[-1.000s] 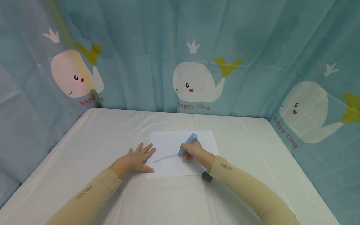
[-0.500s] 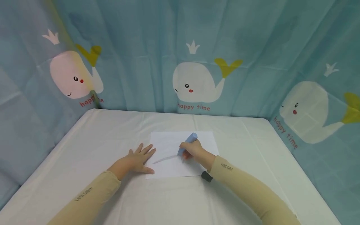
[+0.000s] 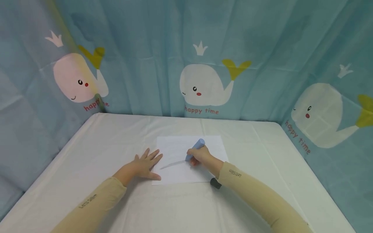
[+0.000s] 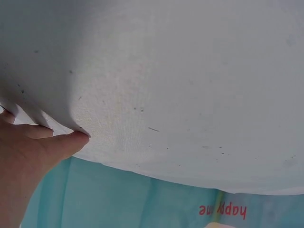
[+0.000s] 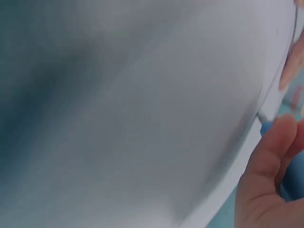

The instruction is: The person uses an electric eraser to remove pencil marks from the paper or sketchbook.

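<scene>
A white sheet of paper [image 3: 175, 175] lies on the white-covered table. The left hand [image 3: 143, 165] rests with spread fingers on the paper's left edge and the cloth beside it. Curled round a thick blue marker [image 3: 199, 143], the right hand [image 3: 202, 156] holds it slanted with its lower end at the paper. A thin grey line runs from the lower left up to that end. In the right wrist view the thumb and fingers of the right hand [image 5: 270, 175] pinch the blue marker [image 5: 295, 178]. The left wrist view shows the left hand's fingers [image 4: 64, 144] extended over the white surface.
A small dark cap [image 3: 215, 183] lies at the paper's lower right, close to the right sleeve. Behind and beside the white table [image 3: 131, 126] hangs a blue-green curtain [image 3: 145, 64] printed with whales and the words "happy time".
The whole head view has shifted very slightly. Both hands, the marker and the paper show almost no other movement, and the grips are unchanged.
</scene>
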Action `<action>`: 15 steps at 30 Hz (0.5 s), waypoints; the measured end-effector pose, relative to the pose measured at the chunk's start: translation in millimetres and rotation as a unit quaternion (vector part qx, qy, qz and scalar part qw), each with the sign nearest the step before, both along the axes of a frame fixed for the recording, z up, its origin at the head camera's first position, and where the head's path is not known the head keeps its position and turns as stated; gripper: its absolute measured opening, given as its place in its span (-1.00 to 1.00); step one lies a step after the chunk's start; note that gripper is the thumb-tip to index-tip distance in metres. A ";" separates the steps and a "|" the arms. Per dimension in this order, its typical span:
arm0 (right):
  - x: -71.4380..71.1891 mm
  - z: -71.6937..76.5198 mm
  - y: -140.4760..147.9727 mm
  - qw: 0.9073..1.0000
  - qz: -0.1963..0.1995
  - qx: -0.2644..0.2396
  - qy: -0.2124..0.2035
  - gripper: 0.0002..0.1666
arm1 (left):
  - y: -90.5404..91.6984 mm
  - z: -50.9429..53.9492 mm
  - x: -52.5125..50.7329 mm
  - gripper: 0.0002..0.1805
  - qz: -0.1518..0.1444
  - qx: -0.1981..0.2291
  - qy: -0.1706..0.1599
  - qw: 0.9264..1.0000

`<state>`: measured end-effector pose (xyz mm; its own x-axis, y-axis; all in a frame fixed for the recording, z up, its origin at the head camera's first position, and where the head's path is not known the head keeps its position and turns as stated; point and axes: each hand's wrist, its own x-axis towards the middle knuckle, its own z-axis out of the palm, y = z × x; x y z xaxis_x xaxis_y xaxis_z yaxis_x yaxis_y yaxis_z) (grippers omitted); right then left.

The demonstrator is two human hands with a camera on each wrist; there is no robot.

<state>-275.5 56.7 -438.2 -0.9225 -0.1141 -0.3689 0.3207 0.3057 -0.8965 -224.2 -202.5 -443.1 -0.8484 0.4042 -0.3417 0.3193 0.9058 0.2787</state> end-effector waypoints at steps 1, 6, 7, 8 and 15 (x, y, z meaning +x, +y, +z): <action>0.1 -0.1 0.1 1.000 0.002 0.000 -0.003 -0.55 | 0.1 0.2 0.1 0.13 -0.001 0.002 0.000 1.000; 1.1 -1.0 -0.3 1.000 -0.001 -0.003 -0.001 -0.56 | 0.8 -0.2 0.4 0.13 0.000 0.007 -0.002 1.000; 1.8 -0.6 -0.2 1.000 0.001 -0.003 -0.002 -0.56 | 0.9 -0.8 0.0 0.13 0.001 0.009 -0.002 1.000; 2.8 -0.6 -0.2 1.000 0.006 -0.002 -0.003 -0.56 | 1.0 -1.5 -0.4 0.13 0.000 0.008 -0.002 1.000; 0.6 1.2 0.4 1.000 -0.007 0.000 0.008 -0.60 | 1.1 -1.0 0.6 0.13 0.005 0.009 -0.002 1.000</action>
